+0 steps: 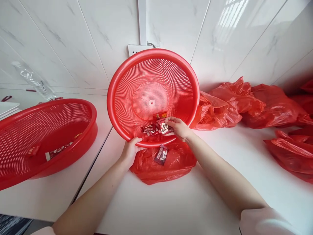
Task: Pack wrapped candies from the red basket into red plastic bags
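Note:
A red perforated plastic basket (153,73) is tipped up so that its inside faces me. My left hand (129,151) grips its lower rim, thumb inside and the other fingers hidden below. Inside the basket, my right hand (179,129) has its fingers closed on a small red-and-white snack packet (165,126). Beside that packet lie dark red packets (150,129) and an orange-red packet (160,115). Under the rim, a red plastic bag (151,173) lies spread on the table with a dark wrapped packet (161,154) on it.
Another red basket (91,120) with a few packets stands at the left, by a clear plastic bottle (35,81). Filled red bags (276,104) line the wall on the right, one (293,153) nearer me. A power socket (134,49) is behind the tipped basket.

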{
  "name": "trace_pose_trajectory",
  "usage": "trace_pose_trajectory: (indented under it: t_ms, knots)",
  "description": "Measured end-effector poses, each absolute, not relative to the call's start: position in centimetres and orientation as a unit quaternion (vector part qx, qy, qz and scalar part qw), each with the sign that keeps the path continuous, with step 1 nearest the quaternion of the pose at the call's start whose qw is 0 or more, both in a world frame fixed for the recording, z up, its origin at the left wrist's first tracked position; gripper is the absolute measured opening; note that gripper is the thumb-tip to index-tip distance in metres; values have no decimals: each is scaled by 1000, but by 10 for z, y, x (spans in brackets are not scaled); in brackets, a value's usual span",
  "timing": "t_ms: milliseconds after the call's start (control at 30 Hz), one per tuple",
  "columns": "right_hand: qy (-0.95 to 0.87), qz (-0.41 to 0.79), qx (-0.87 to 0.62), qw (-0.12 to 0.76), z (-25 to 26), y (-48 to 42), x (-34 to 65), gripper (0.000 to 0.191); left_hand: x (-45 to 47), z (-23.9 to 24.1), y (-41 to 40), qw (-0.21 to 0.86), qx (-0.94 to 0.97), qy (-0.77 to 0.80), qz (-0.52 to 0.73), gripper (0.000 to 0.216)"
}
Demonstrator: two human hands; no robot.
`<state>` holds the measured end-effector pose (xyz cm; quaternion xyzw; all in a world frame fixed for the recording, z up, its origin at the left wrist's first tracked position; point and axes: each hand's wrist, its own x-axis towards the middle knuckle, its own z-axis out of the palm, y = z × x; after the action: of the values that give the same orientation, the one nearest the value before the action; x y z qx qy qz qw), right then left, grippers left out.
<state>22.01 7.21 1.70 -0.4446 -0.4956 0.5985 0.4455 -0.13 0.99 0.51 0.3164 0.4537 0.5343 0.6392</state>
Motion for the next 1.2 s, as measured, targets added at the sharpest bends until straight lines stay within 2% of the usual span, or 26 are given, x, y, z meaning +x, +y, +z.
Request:
trace_pose_trajectory:
  t_ms: [200, 300, 400, 500, 600, 633, 700, 833, 933, 1000, 1067, 1200]
  knots:
    - [-448, 675, -390, 439, 27, 65, 217, 46, 0, 7, 11, 645, 295, 458, 535, 26]
    - [-464, 658, -395, 443, 27, 65, 216, 43, 0, 9, 11, 642, 290, 465, 536, 23]
    - [-509, 620, -398, 446, 31, 64, 219, 31, 0, 9, 11, 642, 294, 461, 538, 25]
    - [-621, 598, -350, 367, 42, 60, 226, 22, 0, 8, 11, 647, 293, 458, 535, 28]
    - [-731, 572, -300, 221, 52, 53, 231, 26, 1, 9, 11, 658, 292, 455, 524, 28]
    - [-754, 550, -301, 197, 53, 51, 231, 28, 1, 10, 11, 659, 293, 454, 523, 28]
    - [-786, 470, -340, 213, 51, 50, 228, 31, 1, 11, 11, 656, 296, 456, 523, 29]
    - [-820, 282, -382, 319, 28, 54, 210, 26, 2, 11, 9, 646, 315, 459, 523, 32]
    - [-852, 229, -357, 306, 8, 58, 196, 47, 2, 8, 7, 642, 322, 456, 525, 34]
    - [-862, 208, -359, 292, -1, 59, 191, 53, 2, 5, 6, 642, 328, 451, 526, 35]
    - [-858, 221, -352, 303, -3, 58, 190, 45, 1, 3, 7, 644, 338, 448, 520, 32]
    - [-806, 336, -322, 367, 2, 57, 192, 32, -1, 4, 9, 644, 344, 454, 510, 28]
